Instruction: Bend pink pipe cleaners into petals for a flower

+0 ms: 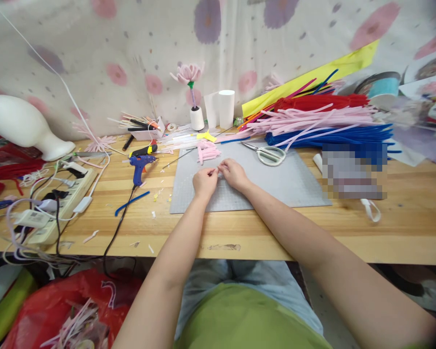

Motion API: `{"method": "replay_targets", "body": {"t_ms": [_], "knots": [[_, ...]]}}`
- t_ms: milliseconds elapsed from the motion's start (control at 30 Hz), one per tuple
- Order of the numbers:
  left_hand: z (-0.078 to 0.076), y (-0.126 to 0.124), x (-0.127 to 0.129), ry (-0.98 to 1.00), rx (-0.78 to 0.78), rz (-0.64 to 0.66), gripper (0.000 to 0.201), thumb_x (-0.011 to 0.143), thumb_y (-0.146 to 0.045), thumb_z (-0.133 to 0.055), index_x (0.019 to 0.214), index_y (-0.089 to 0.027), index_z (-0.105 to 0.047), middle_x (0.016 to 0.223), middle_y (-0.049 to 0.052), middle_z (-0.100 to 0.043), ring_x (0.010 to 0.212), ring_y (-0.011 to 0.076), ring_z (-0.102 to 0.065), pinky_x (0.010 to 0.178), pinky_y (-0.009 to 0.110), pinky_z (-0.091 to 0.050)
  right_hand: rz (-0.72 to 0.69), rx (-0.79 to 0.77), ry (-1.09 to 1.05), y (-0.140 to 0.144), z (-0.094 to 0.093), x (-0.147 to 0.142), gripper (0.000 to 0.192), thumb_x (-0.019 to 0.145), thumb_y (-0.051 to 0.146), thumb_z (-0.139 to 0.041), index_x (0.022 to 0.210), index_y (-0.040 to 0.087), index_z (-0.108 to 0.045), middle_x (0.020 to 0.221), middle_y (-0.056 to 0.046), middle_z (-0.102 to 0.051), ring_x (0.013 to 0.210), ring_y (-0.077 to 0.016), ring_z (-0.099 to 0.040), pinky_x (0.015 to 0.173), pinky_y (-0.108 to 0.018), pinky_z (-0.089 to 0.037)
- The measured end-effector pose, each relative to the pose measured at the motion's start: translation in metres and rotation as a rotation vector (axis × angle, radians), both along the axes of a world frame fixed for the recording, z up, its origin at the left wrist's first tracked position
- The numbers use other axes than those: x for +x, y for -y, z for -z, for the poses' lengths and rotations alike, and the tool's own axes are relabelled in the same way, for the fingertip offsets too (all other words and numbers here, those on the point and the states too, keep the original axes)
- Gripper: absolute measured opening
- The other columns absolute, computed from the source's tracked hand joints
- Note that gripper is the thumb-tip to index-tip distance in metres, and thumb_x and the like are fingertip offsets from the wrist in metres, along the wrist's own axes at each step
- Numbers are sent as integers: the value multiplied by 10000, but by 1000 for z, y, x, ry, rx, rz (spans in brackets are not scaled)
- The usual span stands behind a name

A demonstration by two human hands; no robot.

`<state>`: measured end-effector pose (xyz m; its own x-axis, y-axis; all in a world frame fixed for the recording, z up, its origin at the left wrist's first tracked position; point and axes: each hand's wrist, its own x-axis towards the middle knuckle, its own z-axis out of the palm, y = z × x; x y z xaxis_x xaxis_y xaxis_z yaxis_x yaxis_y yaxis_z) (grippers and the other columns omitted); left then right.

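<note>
head view: a white floral sheet with pink and purple blooms (131, 39) backs the whole workspace, and before it runs a long, pale-wood counter (349, 242), its boards littered with tiny scraps. a crumpled red plastic bag (32, 310) sits below the counter's left end. on the counter, a flat grey gridded mat (294, 186) lies under the working area, with a long bundle of fuzzy blue stems (330, 138) and a bundle of fuzzy pink stems (319, 118) beyond its right side. a cream plastic power strip (70, 201) trails tangled cords at left. scissors with pale looped handles (272, 155) rest on the mat, while a blue glue gun (140, 167) lies left of it. the left hand (205, 184) and right hand (232, 173) meet over the mat; each grip looks pinched, fingertips nearly touching, around a small piece too hidden to describe. just beyond them sits a little pile of short, fuzzy pink pieces (208, 152). to do this fine work well, i'd steady the piece with one grip, adjust it gently with the other, and keep both low over the mat.
</note>
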<state>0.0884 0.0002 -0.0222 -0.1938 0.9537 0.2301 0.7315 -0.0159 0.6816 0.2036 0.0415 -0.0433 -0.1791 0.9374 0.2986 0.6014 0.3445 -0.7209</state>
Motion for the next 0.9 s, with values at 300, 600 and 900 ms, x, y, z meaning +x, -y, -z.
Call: {"method": "replay_targets", "body": {"t_ms": [300, 600, 900], "knots": [[7, -4, -2, 153, -42, 18, 240, 794, -326, -535, 918, -211, -704, 848, 30, -704, 736, 133, -607, 701, 238, -435, 25, -31, -40, -5, 2, 1, 114, 805, 219, -493, 758, 171, -585, 841, -62, -628, 806, -164, -548, 738, -275, -391], [4, -1, -2, -20, 43, 52, 226, 805, -312, -531, 918, -214, -701, 907, 44, -691, 816, 144, -603, 773, 243, -423, 4, -27, -64, -7, 4, 2, 123, 787, 237, -483, 752, 176, -583, 822, -54, -622, 798, -161, -548, 750, -283, -403], [2, -2, 0, -105, 59, 40, 235, 814, -334, -509, 846, -220, -712, 810, 43, -685, 796, 154, -585, 744, 247, -397, 15, -50, -109, -6, 3, 2, 133, 793, 242, -468, 757, 169, -573, 820, -57, -621, 799, -159, -547, 769, -290, -404]]}}
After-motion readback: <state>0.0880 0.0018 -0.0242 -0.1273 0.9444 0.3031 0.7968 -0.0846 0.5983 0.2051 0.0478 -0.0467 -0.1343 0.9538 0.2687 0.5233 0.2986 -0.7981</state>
